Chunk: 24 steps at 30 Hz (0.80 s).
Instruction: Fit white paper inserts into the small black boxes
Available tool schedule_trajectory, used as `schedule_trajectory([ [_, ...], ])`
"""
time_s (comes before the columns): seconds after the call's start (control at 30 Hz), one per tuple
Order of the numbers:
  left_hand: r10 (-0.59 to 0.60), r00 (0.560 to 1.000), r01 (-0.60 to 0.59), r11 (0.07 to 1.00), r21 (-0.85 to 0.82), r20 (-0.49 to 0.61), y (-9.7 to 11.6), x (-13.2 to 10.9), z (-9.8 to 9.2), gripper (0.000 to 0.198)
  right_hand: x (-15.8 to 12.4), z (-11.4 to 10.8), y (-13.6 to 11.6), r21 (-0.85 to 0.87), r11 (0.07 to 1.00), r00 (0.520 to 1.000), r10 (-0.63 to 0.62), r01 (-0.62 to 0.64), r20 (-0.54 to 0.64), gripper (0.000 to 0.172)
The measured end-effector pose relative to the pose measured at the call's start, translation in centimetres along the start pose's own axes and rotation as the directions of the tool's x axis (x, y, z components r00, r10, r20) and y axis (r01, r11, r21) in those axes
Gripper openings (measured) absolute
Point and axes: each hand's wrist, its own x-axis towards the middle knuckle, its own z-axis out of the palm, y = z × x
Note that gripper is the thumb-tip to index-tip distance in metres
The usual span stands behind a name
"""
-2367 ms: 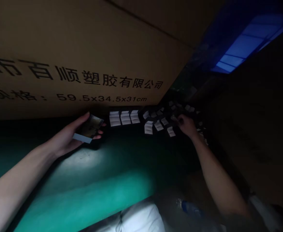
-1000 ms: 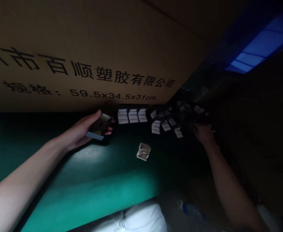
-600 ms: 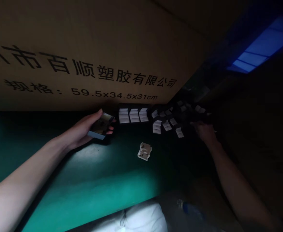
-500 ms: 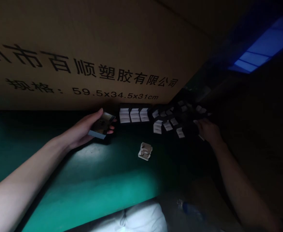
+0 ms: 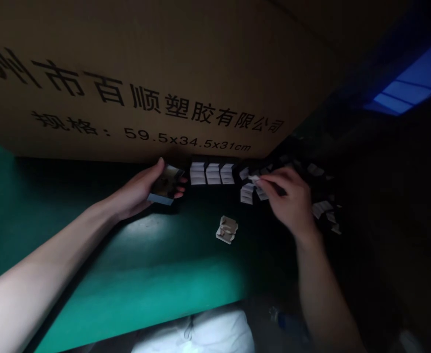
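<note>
My left hand (image 5: 145, 189) is wrapped round a small open box (image 5: 163, 197) with a pale blue side, held just above the green tabletop. Its inside is dark and its contents cannot be made out. My right hand (image 5: 289, 198) pinches a small white folded piece (image 5: 254, 178) between thumb and fingertips. Beneath and beside that hand lie several more white folded pieces (image 5: 246, 194), partly hidden by it. Between the hands, a row of three white folded pieces (image 5: 212, 174) stands near the large carton. A flattened beige card piece (image 5: 227, 230) rests alone on the tabletop nearer to me.
A large cardboard carton (image 5: 156, 59) with black printing walls off the back of the green table (image 5: 141, 279). More white pieces (image 5: 321, 208) lie scattered at the dim right side. Below the table's front edge, a bottle (image 5: 292, 323) shows faintly.
My right hand has moved left from the far right pieces, now carrying a white folded piece toward the middle. My left hand keeps holding the box. The view has shifted slightly.
</note>
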Motion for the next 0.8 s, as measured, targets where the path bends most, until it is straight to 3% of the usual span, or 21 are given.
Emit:
schedule_trajectory([
  [0.13, 0.045, 0.998, -0.046, 0.999, 0.02, 0.037, -0.4, 0.0, -0.2, 0.062, 1.5, 5.6, -7.8, 0.315, 0.942, 0.992, -0.095, 0.115, -0.079, 0.018],
  [0.23, 0.052, 0.998, -0.052, 0.999, -0.007, 0.028, -0.9, 0.3, -0.4, 0.067, 1.0, 9.3, -10.7, 0.365, 0.915, 0.985, -0.155, 0.171, -0.073, 0.023],
  [0.37, 0.106, 0.993, -0.105, 0.994, -0.023, 0.06, -1.7, 0.5, -0.1, 0.074, -0.5, 11.4, -11.3, 0.32, 0.937, 0.989, -0.145, 0.143, -0.018, 0.026],
  [0.57, 0.125, 0.985, -0.129, 0.991, 0.031, 0.122, -2.4, 0.0, 1.0, 0.077, -1.2, 11.6, -11.0, 0.327, 0.921, 0.976, -0.186, 0.214, -0.113, 0.027],
  [0.8, 0.131, 0.975, -0.149, 0.985, 0.091, 0.182, -1.7, -1.0, 1.2, 0.049, -1.5, 11.7, -10.8, 0.309, 0.944, 0.993, -0.118, 0.118, -0.02, 0.029],
])
